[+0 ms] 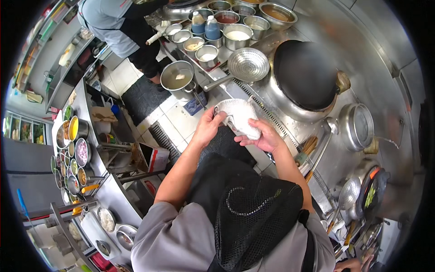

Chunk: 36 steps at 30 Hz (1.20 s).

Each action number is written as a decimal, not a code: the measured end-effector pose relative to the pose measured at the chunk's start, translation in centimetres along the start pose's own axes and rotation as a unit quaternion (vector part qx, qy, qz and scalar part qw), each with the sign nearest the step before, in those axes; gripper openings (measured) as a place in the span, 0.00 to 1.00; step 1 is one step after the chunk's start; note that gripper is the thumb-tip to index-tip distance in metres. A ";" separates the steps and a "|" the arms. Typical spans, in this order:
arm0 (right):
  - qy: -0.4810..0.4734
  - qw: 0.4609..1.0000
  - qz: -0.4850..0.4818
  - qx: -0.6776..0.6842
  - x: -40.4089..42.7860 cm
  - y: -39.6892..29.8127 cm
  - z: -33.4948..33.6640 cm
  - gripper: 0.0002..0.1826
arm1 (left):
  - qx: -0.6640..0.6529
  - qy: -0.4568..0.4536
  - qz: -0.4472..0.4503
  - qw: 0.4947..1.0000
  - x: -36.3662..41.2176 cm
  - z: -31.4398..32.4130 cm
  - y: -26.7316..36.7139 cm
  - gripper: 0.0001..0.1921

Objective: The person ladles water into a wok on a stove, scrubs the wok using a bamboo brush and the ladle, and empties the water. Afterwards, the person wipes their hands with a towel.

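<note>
A folded white cloth (239,110) is held between my two hands, in front of my body and beside the stove's front edge. My left hand (208,127) pinches its left end between thumb and fingers. Around the right end, my right hand (260,136) has its thumb on top and its fingers underneath. Just beyond the cloth, a perforated metal strainer ladle (248,64) rests on the steel stove counter, its handle pointing toward me. To the right of it sits a large black wok (304,76) on a round steel burner ring.
A steel stockpot (177,80) of liquid stands ahead on the left. Steel seasoning bowls (238,34) line the far counter, near a person (115,30). A long-handled ladle (332,125) and a bamboo brush (307,146) lie at right. Prep containers (82,152) fill the left counter.
</note>
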State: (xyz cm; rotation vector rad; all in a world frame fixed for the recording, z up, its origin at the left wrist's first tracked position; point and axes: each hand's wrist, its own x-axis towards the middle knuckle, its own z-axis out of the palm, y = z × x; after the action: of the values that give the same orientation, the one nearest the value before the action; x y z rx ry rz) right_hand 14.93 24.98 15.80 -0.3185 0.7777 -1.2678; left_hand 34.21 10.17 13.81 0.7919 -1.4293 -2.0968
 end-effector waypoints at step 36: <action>0.316 0.726 -0.378 -0.480 9.3 12.5 12.3 0.18 | -0.012 -0.015 0.143 0.990 -8.3 -6.4 11.0 0.32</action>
State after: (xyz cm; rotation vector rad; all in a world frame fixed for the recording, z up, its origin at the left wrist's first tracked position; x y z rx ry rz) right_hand 33.26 17.59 13.60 -1.1757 2.0539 -1.6497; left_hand 45.29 7.70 23.90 0.5133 -1.4359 -1.9090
